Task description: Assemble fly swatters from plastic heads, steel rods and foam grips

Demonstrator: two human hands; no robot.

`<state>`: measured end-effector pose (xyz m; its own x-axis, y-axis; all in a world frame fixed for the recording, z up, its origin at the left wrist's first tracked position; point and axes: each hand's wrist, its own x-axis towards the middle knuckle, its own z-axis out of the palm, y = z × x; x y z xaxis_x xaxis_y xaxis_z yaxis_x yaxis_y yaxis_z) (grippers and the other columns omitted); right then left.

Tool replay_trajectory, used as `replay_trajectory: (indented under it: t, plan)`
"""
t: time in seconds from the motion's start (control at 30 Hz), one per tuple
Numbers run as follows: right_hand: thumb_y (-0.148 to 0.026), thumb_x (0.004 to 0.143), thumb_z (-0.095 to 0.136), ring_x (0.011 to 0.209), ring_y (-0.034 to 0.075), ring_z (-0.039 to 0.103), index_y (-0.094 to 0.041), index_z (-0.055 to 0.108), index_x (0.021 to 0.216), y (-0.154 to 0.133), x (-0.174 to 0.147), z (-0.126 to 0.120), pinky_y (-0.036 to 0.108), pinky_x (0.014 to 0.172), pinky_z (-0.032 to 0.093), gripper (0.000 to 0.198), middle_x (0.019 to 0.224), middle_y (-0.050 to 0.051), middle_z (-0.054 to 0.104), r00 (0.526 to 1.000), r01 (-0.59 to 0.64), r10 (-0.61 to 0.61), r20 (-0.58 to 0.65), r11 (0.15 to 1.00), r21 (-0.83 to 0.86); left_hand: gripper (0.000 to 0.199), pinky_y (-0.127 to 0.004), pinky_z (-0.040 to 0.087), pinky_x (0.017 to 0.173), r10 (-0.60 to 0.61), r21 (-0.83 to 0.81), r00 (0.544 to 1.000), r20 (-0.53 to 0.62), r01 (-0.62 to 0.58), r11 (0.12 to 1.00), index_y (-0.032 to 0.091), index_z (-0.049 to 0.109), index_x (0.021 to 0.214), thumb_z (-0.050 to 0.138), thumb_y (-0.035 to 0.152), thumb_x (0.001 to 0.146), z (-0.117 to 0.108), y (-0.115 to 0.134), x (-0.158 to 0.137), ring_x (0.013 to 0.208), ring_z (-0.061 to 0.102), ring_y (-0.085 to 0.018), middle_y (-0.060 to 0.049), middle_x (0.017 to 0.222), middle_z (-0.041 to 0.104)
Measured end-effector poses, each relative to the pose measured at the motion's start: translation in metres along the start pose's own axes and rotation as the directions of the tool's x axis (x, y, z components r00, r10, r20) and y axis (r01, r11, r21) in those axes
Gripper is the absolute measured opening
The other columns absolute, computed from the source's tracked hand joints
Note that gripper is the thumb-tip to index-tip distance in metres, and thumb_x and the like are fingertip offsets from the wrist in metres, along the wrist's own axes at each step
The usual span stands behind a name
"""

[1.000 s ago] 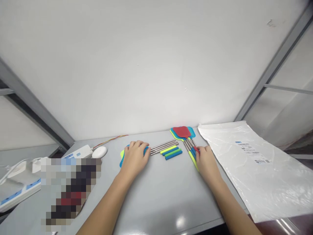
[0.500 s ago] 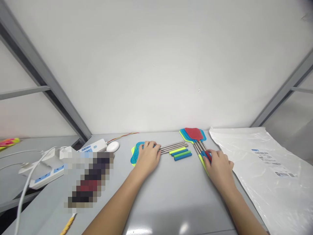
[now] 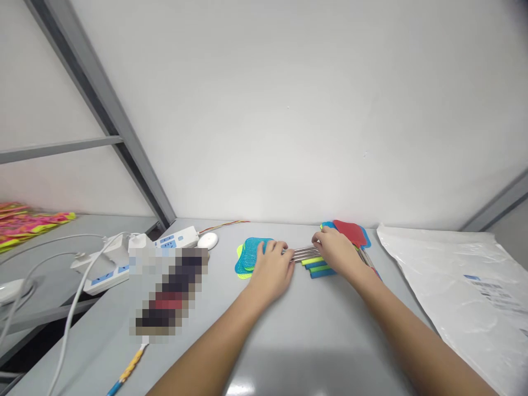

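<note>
A bunch of fly swatters (image 3: 253, 254) with mesh heads in blue and yellow-green lies on the grey table. Their thin metal rods point right and end in blue, green and yellow handles (image 3: 320, 270). My left hand (image 3: 273, 270) is closed around the rods beside the heads, palm down. Over the rods near the handles, my right hand (image 3: 339, 250) has its fingers bent around them; its thumb is hidden. Behind my right hand lies a second bunch of fly swatters (image 3: 350, 232), a red head on top of blue ones, its rods partly covered by my wrist.
A white plastic mailing bag (image 3: 437, 275) with a label covers the right side. On the left are power strips (image 3: 181, 239) with plugs and cables, a white round object (image 3: 207, 241) and a blurred-out item (image 3: 171, 291). A white wall (image 3: 264, 110) rises behind the table.
My right hand has left the handles of the right-hand bunch and moved left onto the other bunch's rods. My left hand stays at its swatters. The view has turned left.
</note>
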<state>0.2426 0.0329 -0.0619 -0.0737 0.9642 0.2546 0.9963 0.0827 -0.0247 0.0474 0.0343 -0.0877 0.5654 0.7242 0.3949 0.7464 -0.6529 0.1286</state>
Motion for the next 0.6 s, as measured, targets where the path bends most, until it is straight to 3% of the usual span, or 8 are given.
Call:
replay_trajectory:
  t: [0.23, 0.6]
  plan:
    - [-0.021, 0.086, 0.055, 0.075, 0.014, 0.059, -0.024, 0.072, 0.082, 0.005, 0.025, 0.016, 0.024, 0.062, 0.035, 0.018, 0.088, 0.004, 0.064, 0.982, 0.14, -0.145, 0.123, 0.989, 0.049, 0.02, -0.052, 0.028, 0.101, 0.094, -0.054, 0.995, 0.037, -0.092, 0.994, 0.023, 0.059, 0.104, 0.046, 0.027, 0.09, 0.008, 0.013, -0.005, 0.107, 0.046, -0.026, -0.009, 0.108, 0.057]
    - [-0.014, 0.081, 0.055, 0.087, 0.018, 0.059, -0.021, 0.07, 0.08, 0.005, 0.046, 0.024, 0.031, 0.079, 0.034, 0.016, 0.092, 0.006, 0.067, 0.941, 0.299, -0.291, 0.171, 0.954, -0.022, 0.03, -0.053, 0.025, 0.104, 0.072, -0.088, 0.997, 0.034, -0.069, 0.994, 0.023, 0.057, 0.113, 0.042, 0.039, 0.093, 0.008, 0.013, -0.005, 0.11, 0.045, -0.027, -0.008, 0.109, 0.058]
